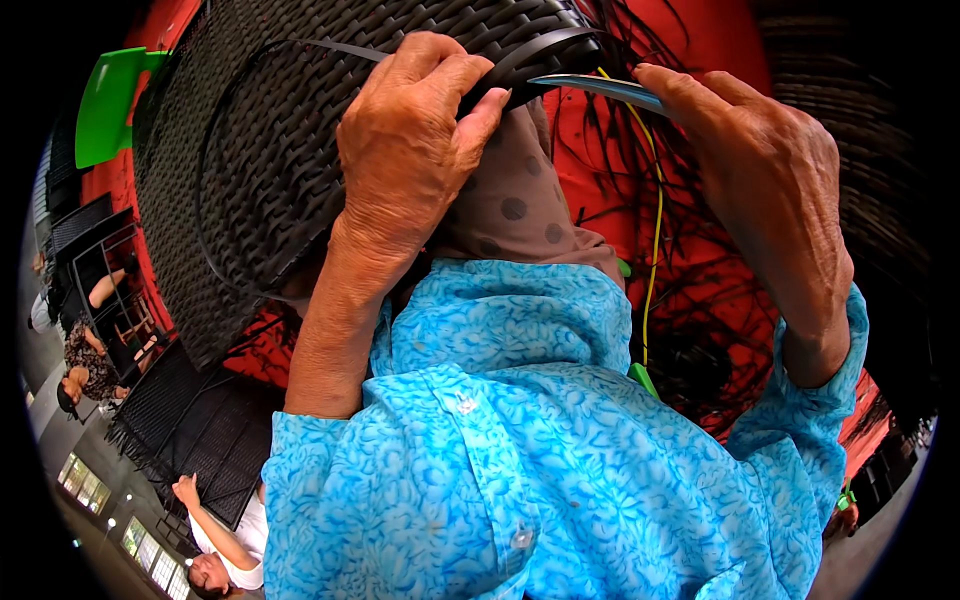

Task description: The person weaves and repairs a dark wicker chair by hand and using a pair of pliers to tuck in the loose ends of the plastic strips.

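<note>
My left hand [410, 150] is closed at the near edge of a black woven panel [290, 130], thumb and fingers pinched together. A flat black strip [345, 48] runs out from under its fingers and loops down to the left over the weave. Another strip [545, 45] arches up just right of that hand. My right hand [765, 170] is closed around a curved, pointed metal blade [595, 86], whose handle is hidden in the palm. The blade's tip points left, toward the panel edge and my left thumb.
Loose black strips [690, 270] lie tangled over a red surface [600, 190], with a yellow cord [657, 230] running down through them. A green plastic piece [105, 108] sits at far left. A person in white [225, 545] and another person [90, 350] are at left, near more woven panels [190, 440].
</note>
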### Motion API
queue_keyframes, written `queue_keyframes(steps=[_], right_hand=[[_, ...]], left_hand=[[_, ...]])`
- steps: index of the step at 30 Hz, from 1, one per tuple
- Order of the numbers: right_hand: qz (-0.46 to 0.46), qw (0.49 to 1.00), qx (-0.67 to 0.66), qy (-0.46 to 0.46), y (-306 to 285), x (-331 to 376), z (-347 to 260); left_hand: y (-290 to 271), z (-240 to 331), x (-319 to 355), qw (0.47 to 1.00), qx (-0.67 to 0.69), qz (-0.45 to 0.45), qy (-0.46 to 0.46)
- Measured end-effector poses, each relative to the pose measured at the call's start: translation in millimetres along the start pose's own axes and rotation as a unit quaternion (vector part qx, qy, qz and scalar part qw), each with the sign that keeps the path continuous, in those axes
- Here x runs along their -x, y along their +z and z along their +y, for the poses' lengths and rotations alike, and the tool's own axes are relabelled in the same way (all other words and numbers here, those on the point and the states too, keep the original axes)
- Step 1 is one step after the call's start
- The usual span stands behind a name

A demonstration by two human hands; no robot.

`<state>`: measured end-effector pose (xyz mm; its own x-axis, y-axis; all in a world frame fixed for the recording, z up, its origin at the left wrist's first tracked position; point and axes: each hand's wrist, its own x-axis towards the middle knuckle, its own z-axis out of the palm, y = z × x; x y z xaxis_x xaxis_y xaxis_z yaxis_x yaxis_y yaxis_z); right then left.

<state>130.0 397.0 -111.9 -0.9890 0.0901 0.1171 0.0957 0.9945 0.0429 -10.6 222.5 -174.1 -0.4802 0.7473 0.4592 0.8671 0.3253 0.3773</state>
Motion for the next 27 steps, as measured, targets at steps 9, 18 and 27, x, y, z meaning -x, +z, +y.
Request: queue_keyframes(steps=[9, 18, 27], right_hand=[[-0.056, 0.994, 0.094, -0.017, -20.0, -2.3, -14.7], [-0.054, 0.989, -0.132, -0.045, 3.5, -28.1, 11.8], [-0.036, 0.994, 0.030, -0.102, -0.8, -27.3, 14.2]], left_hand=[[6.6, 4.3, 8.1, 0.999, -0.035, 0.023, 0.034], [8.0, -4.9, 6.0, 1.000, 0.005, 0.019, 0.024], [6.9, -4.7, 6.0, 0.999, 0.038, 0.005, -0.002]])
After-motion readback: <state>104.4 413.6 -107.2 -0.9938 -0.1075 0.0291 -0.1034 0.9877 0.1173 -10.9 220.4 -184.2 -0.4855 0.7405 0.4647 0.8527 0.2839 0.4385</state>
